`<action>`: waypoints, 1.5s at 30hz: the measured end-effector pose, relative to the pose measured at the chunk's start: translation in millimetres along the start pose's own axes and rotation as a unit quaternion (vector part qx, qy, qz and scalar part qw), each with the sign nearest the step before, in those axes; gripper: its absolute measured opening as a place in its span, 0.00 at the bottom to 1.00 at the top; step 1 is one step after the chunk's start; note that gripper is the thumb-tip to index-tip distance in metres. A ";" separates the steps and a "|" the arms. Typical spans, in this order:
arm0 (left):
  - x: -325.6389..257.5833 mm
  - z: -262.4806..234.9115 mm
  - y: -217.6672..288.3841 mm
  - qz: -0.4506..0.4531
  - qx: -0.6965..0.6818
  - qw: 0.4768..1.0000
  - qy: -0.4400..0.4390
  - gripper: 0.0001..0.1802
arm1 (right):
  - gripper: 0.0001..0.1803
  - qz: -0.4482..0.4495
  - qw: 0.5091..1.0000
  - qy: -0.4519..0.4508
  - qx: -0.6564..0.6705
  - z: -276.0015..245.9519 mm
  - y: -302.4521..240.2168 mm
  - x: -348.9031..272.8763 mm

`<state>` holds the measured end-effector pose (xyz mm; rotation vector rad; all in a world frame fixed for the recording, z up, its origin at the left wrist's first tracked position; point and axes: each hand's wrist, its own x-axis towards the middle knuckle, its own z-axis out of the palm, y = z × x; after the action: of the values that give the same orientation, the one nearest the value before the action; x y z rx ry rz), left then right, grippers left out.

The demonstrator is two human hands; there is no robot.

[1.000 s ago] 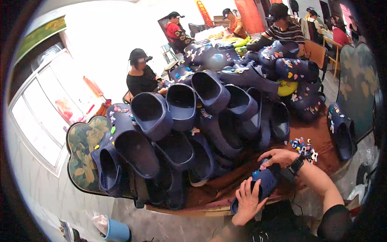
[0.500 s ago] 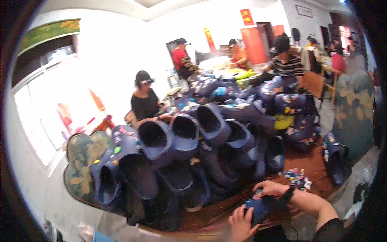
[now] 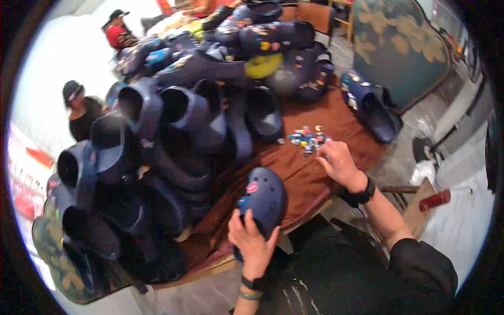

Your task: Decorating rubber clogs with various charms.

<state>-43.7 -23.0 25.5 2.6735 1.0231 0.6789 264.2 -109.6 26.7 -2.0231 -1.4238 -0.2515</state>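
Note:
A dark blue clog with round holes stands tilted near the table's front edge. A pink-and-white charm and a blue charm sit on its upper. My left hand grips the clog by its near side, fingers on the upper and thumb toward the opposite edge. My right hand is at the near right edge of a small heap of colourful charms. Its fingers are bent and the thumb stands apart from them; whether a fingertip touches a charm is hard to see.
Dark blue clogs are stacked high on the left and far side of the brown-cloth-covered table. Another decorated clog lies at the right edge, before a floral-patterned board. A person in black sits beyond the stack.
My view has turned down and to the right. My right hand has left the clog and moved to the charm heap. My left hand still holds the clog.

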 end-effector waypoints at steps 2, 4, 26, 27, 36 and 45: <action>1.2 5.9 0.8 0.006 0.010 1.000 -0.007 0.56 | 0.07 0.013 0.999 -0.012 -0.033 -2.9 23.6 -5.9; 8.2 7.2 3.6 0.011 -0.001 1.000 -0.017 0.56 | 0.05 0.006 0.998 -0.020 -0.051 1.6 32.9 3.7; -1.3 0.1 1.4 0.013 -0.026 0.999 0.021 0.55 | 0.09 -0.068 0.981 -0.072 0.166 59.0 -3.4 68.7; 5.3 1.4 -0.2 0.012 -0.011 1.000 0.026 0.51 | 0.08 -0.041 0.977 -0.083 0.192 56.3 -9.7 68.6; -7.8 -0.6 -6.1 -0.005 0.000 1.000 0.011 0.54 | 0.09 -0.041 0.918 -0.078 0.386 56.7 -95.1 36.7; -18.1 11.9 0.9 0.013 0.015 0.999 0.035 0.48 | 0.07 -0.160 0.961 -0.018 0.224 80.1 -82.4 25.9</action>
<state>-49.3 -36.1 9.2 2.7103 1.0258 0.7747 184.4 -24.7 9.8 -1.4375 -1.6552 -0.0208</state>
